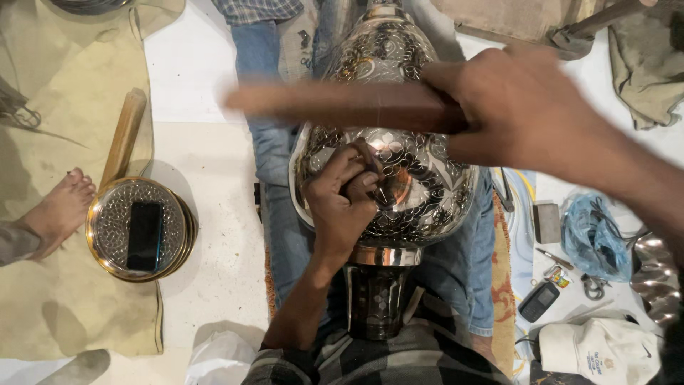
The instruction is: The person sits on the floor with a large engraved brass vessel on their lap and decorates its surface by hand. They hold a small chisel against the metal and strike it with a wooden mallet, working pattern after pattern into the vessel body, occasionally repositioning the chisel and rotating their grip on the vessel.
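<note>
Head view shows the engraved metal vase [399,135] lying along the person's lap, most of its belly already patterned. Left hand [342,203] pinches a small chisel [370,171] against it; right hand [527,107] grips a wooden mallet [335,105] just above, blurred.

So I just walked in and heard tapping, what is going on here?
A person sits on the floor with a large engraved metal vase lying across their lap. Their left hand presses a small chisel against the vase's patterned belly. Their right hand holds a wooden stick above it, blurred with motion. Off to one side sits a stack of round metal plates with a phone on top, and another person's bare foot rests on a cloth nearby.
</note>
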A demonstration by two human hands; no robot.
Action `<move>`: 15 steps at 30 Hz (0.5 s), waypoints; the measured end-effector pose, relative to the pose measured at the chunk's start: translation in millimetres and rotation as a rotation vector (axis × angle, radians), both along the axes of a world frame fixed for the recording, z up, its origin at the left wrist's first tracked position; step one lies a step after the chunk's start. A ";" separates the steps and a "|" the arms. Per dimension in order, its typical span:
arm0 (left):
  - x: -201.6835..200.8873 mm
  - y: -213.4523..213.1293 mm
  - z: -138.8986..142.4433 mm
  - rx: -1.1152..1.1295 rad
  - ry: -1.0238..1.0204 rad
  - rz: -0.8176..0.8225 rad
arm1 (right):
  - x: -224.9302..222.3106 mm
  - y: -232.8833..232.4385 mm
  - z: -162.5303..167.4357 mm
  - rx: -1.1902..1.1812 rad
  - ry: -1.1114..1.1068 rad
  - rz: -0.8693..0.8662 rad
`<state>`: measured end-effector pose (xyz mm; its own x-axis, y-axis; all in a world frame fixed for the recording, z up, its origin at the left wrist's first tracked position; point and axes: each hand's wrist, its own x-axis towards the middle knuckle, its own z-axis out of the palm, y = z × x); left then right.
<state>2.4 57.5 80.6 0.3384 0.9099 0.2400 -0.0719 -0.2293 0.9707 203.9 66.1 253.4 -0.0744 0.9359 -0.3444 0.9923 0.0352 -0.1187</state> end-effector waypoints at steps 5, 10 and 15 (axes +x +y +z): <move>-1.1 7.4 11.3 -0.009 0.083 -0.068 | 3.5 -10.0 -1.9 0.049 -0.058 0.066; 0.3 13.5 19.4 -0.053 0.052 -0.138 | 16.1 -22.6 -13.6 -0.070 -0.017 -0.124; -4.2 20.3 21.9 -0.045 0.080 -0.259 | 19.9 -28.4 -18.1 0.088 0.237 -0.158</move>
